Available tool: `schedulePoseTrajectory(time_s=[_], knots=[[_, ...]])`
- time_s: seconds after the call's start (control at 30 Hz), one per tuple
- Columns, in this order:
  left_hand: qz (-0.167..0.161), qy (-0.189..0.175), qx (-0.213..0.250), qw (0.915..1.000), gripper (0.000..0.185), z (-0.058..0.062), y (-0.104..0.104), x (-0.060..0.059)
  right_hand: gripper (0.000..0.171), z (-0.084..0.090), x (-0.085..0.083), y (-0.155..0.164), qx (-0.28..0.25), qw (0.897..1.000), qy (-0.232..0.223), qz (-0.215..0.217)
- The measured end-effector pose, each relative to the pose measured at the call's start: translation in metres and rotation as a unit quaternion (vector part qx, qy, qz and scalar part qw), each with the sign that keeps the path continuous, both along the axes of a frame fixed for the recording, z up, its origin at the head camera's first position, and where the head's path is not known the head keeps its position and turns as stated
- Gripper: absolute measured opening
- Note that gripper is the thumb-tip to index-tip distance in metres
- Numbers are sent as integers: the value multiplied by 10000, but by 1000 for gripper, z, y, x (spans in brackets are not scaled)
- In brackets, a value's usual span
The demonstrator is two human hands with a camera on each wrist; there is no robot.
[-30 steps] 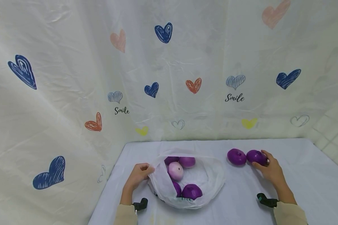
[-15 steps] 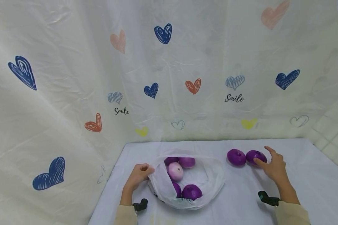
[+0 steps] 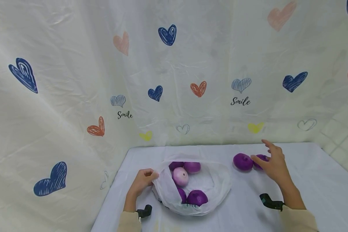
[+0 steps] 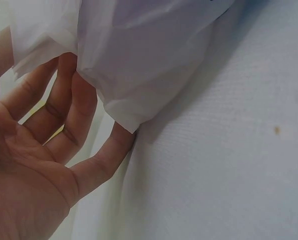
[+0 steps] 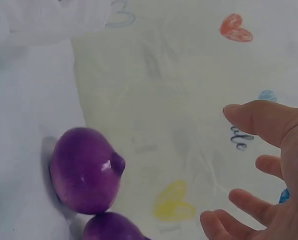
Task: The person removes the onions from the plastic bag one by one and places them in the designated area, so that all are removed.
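Note:
A white plastic bag lies open on the table with several purple onions and one pale onion inside. My left hand pinches the bag's left rim, fingers curled under the plastic. Two purple onions lie on the table right of the bag: one in full view, the other partly hidden behind my right hand. That hand hovers above them with its fingers spread, holding nothing.
The table has a pale lilac cloth. A cream curtain with heart prints hangs behind and to the left. Tiled floor shows at the right, past the table's edge.
My right hand let go of the right-hand onion, lifted, and moved left over the two onions with its fingers spread. The left hand and the bag stayed put.

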State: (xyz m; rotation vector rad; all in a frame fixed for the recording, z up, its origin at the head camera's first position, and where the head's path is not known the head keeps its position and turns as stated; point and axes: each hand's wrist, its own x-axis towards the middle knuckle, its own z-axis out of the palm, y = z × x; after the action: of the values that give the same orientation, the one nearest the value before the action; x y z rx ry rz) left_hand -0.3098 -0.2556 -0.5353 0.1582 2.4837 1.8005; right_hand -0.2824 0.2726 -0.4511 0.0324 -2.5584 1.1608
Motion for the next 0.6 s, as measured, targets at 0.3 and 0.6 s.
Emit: schedulePoseTrajectory(time_s=[0.3, 0.6], knots=[[40, -24, -11, 10000, 26, 0, 0, 0, 75, 10, 8, -47, -98, 9930, 711, 938], [12, -51, 91, 9999, 25, 1, 2, 1, 63, 4, 12, -94, 45, 9769, 1072, 1850]])
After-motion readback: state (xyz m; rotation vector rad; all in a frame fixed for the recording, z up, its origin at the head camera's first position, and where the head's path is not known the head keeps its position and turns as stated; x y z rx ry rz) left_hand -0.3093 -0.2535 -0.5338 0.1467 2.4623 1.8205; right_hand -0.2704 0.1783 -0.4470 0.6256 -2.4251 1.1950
